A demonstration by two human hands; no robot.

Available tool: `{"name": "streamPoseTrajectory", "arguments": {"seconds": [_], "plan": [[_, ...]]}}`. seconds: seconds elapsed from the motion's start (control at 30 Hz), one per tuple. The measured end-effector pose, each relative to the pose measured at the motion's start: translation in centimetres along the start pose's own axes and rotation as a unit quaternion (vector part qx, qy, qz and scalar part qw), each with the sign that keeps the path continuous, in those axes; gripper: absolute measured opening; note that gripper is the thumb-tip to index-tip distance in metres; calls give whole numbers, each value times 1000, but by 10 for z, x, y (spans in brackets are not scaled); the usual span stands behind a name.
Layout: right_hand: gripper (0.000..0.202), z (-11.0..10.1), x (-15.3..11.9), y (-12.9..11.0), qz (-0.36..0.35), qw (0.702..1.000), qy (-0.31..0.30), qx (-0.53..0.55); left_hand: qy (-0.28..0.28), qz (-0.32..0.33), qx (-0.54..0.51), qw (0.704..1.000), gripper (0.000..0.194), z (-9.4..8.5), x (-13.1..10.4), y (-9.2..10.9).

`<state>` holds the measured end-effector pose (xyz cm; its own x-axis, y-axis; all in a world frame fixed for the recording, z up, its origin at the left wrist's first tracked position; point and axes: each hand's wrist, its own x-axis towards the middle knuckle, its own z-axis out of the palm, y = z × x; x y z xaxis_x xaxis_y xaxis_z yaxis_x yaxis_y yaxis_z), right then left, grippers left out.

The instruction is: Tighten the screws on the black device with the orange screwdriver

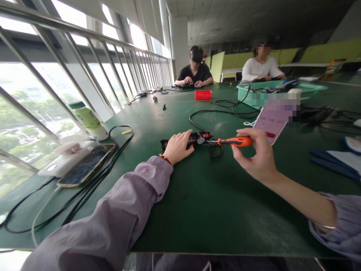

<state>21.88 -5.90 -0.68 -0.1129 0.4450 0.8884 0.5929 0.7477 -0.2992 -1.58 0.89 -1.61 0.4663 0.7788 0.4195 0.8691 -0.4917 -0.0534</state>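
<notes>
A black device (193,140) with small inner parts showing lies on the green table (197,210), and a black cable (197,112) runs from it. My left hand (178,146) is wrapped over the device's left part, fingers bent round it. An orange and black screwdriver (236,141) is in my right hand (258,155), pinched at the end of its handle. Its shaft points left, and the tip is at the device's right part, among thin wires; exact contact is too small to tell.
A phone with a timer (272,122) stands tilted behind my right hand. A green basket (248,96), a red tray (203,95) and two seated people are farther back. Left are a bottle (89,120), a phone (88,165) and cords; blue-white gloves (338,162) lie right.
</notes>
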Motion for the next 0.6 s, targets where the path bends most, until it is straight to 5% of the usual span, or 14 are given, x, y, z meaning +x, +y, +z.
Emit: {"name": "streamPoseTrajectory", "arguments": {"seconds": [0.27, 0.47, 0.6], "plan": [[14, -3, 2, -6, 58, 994, -91, -30, -7, -2, 12, 1000, 52, 1, 1, 0], [41, 0, 1, -1, 18, 1000, -9, 11, -6, -4, 10, 1000, 48, 1, 1, 0], [29, -1, 0, -3, 30, 998, -51, -14, -4, -4, 14, 1000, 48, 1, 1, 0]]}}
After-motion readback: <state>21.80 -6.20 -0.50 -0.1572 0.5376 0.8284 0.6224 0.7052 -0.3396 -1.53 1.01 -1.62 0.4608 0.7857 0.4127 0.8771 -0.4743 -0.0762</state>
